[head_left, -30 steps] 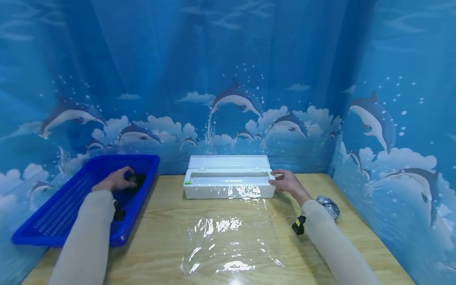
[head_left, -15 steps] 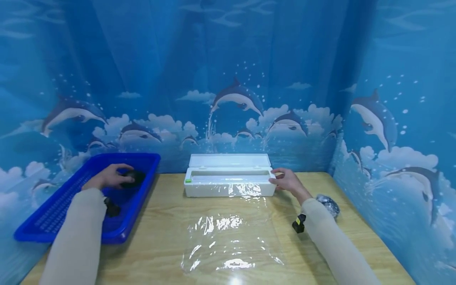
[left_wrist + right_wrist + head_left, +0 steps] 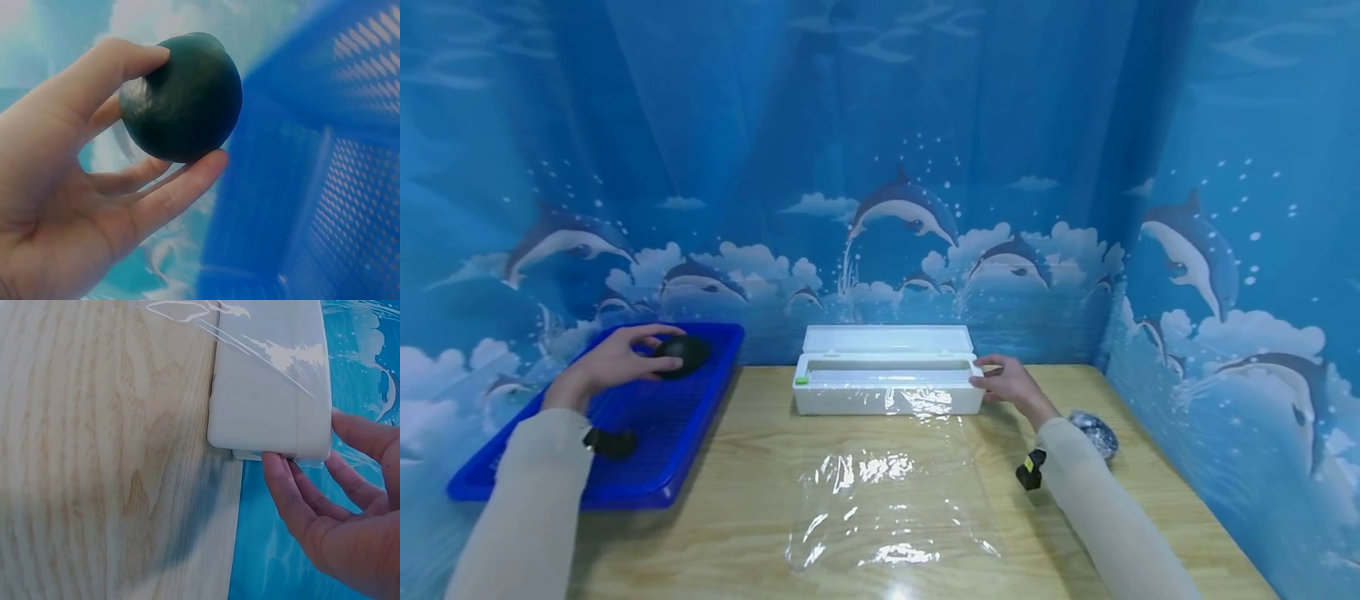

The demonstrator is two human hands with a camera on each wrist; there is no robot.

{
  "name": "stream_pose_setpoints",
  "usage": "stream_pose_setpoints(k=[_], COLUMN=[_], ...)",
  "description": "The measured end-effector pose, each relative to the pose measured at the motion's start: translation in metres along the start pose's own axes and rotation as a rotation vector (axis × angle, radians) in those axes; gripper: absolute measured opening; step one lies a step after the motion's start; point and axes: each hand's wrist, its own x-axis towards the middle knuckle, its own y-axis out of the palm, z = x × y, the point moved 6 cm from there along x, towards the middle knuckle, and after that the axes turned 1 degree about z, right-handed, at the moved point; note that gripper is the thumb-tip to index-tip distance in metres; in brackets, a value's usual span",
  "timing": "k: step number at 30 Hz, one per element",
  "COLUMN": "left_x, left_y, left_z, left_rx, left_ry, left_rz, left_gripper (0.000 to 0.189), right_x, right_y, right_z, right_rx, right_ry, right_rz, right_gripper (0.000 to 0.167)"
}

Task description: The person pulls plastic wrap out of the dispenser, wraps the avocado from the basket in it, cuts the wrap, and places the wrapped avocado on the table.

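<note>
Over the blue basket (image 3: 658, 493), my left hand (image 3: 613, 364) holds a dark green round fruit (image 3: 688, 357), perhaps an avocado. In the left wrist view, thumb and fingers pinch the fruit (image 3: 187, 103) from opposite sides. My right hand (image 3: 1011, 389) grips the right end of a white cling film dispenser box (image 3: 850, 404), whose lid stands raised at the back. The right wrist view has the thumb on one side of the box (image 3: 269, 419) and fingertips at its end. A sheet of clear cling film (image 3: 880, 500) runs from the box toward me over the table.
A shiny, film-wrapped dark bundle (image 3: 1097, 435) lies on the wooden table (image 3: 737, 467) beyond my right wrist. A blue dolphin-print curtain (image 3: 880, 125) surrounds the table at the back and right. The basket stands at the left.
My left hand has lifted the dark green fruit up from inside the basket. The basket has shifted slightly. My right hand keeps its place at the box end.
</note>
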Motion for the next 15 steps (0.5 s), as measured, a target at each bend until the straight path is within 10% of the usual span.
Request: stream_pose_setpoints(k=[15], left_x=[-0.027], left_y=[0.026], left_z=[-0.072], left_rx=[0.073], left_ry=[0.153], left_rz=[-0.076], left_gripper=[0.059], right_x=[0.0], right_y=[-0.004], right_z=[-0.012], right_rx=[0.172], right_ry=[0.091], right_rz=[0.087], right_gripper=[0.065])
